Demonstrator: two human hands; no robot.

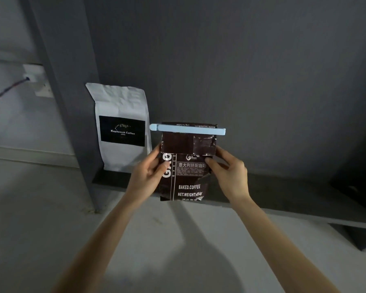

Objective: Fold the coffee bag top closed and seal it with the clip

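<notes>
Dark grey wall behind, pale floor below, and a low dark shelf (283, 199) running along the wall is where the action sits. Standing on that shelf is the brown coffee bag (186, 176), upright, its top already folded down over the front, and the pale blue clip (188, 129) lies clamped across the fold, long axis level from left to right, poking out past both edges of the bag.

Left hand (150, 172) closes its grip on the bag's left edge, thumb on the front panel; right hand (228, 168) does the same on the right edge, fingers pinching the lower corner of the folded flap. So both hands hold the bag between them, and the clip sits just above both, roughly centred, neither hand touching it. Neither hand is clearly nearer.

By the look of it the sealing is done, and what remains is a check or a letting go. A white coffee bag (120, 125) leans against the wall just to the left, near but apart from the brown one.
</notes>
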